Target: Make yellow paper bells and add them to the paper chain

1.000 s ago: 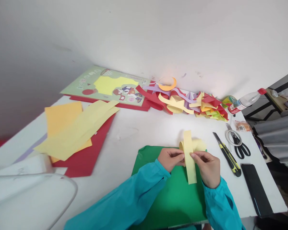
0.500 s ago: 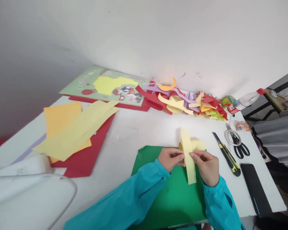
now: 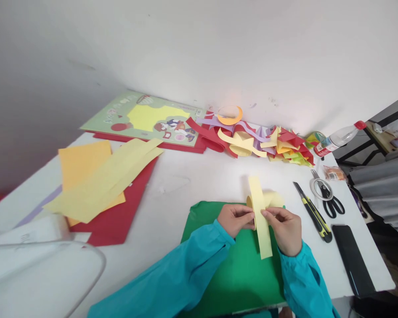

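Over a green sheet point(image 3: 242, 274), both hands grip pale yellow paper. My left hand point(image 3: 234, 218) is closed, pinching the rolled loop at the left of a yellow paper strip point(image 3: 261, 221). From the other side, my right hand point(image 3: 285, 229) pinches the same strip near its middle with thumb and finger. The strip stands lengthwise away from me, its near end over the green sheet. Behind my right fingers a curled yellow piece point(image 3: 272, 198) sticks out. Whether the curls and the strip are one piece I cannot tell.
Right of the green sheet lie a utility knife point(image 3: 313, 213), scissors point(image 3: 333, 205), a tape roll point(image 3: 321, 189) and a black phone point(image 3: 353, 260). A bottle point(image 3: 340, 138) and colourful paper scraps point(image 3: 252, 139) line the wall. Yellow sheets point(image 3: 96, 185) lie left.
The strip's far end has swung slightly left and its near end has dropped a little. Both hands keep their pinch. The view has shifted slightly.
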Motion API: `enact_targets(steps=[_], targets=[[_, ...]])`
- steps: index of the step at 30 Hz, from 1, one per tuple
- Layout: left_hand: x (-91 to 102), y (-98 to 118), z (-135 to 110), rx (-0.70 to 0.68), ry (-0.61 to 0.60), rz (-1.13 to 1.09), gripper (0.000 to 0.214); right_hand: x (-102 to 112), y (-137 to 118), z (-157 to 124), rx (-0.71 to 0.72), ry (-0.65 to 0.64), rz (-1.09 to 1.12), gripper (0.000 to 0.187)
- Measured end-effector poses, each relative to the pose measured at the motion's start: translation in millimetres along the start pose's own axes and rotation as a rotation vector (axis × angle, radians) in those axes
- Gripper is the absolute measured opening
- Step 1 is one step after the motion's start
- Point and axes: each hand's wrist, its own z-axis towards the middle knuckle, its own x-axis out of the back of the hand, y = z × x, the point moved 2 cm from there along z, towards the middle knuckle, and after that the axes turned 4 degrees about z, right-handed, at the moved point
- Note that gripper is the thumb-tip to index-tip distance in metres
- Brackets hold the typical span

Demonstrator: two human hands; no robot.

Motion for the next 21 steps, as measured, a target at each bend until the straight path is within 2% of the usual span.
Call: enact_targets(steps=[21], targets=[[-1.0, 1.4, -0.9, 0.015, -0.009, -0.024, 0.043, -1.5, -0.7, 0.8, 0.018, -0.005, -0.005, 0.031]])
